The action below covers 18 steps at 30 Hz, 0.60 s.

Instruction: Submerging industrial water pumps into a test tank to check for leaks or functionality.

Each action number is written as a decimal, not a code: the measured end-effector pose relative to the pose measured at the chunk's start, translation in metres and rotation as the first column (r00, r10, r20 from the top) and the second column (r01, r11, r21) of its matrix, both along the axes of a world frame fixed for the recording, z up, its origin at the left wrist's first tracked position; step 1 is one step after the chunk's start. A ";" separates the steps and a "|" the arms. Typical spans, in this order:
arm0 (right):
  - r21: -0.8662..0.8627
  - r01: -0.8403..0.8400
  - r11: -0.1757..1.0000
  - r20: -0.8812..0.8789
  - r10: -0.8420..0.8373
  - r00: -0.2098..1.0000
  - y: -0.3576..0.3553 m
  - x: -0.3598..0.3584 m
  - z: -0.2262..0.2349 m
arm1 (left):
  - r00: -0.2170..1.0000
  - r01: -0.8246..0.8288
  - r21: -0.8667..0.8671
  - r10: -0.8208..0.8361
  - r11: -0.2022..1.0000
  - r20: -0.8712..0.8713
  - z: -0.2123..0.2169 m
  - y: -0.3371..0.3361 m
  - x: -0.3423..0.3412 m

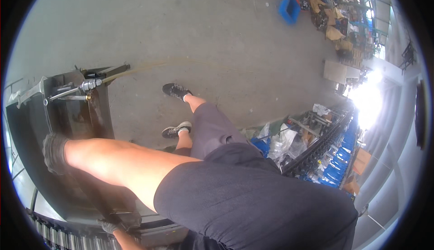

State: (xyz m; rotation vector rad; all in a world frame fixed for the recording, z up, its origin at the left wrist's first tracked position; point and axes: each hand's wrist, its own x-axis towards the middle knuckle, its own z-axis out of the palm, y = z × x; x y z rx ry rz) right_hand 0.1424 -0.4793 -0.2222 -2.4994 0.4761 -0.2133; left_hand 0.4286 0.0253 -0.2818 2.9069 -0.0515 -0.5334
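Closest to me, at the bottom edge, I see my left hand [110, 226] in a dark glove, resting on the lower rim of a large dark metal housing [68, 123]; whether its fingers are curled or flat I cannot tell, since only part of the glove shows. Above it my right arm stretches across the view to the left, and the gloved right hand [55, 153] is pressed against the housing's curved side, fingers bent over the surface without enclosing anything. Beneath the housing runs a roller conveyor [58, 238]. On top of the housing sits a metal fitting [88, 85] with a pale hose [181, 62] trailing off across the concrete floor [203, 28]. Farther out, my shoes stand on that floor, with blue crates [289, 8] in the distance.
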 end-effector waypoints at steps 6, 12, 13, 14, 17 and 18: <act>0.099 -0.114 0.989 -0.033 0.118 0.992 -0.003 0.014 -0.009 | 0.836 0.471 0.425 -0.545 0.773 0.067 0.003 -0.009 -0.006; -0.020 -0.199 0.980 -0.002 0.199 0.980 -0.017 0.027 -0.021 | 0.721 0.531 0.426 -0.655 0.733 0.226 -0.034 -0.135 -0.048; -0.010 -0.179 0.984 0.036 0.179 0.983 -0.021 0.027 -0.020 | 0.717 0.533 0.408 -0.652 0.741 0.247 -0.039 -0.168 -0.060; 0.001 -0.158 0.987 0.092 0.157 0.983 -0.025 0.027 -0.015 | 0.713 0.532 0.396 -0.648 0.748 0.268 -0.040 -0.202 -0.071; 0.010 -0.094 0.996 0.192 0.091 0.977 -0.033 0.025 -0.003 | 0.715 0.513 0.375 -0.626 0.772 0.312 -0.044 -0.296 -0.110; 0.017 -0.076 0.997 0.214 0.070 0.974 -0.036 0.024 -0.001 | 0.719 0.505 0.372 -0.618 0.779 0.317 -0.045 -0.325 -0.122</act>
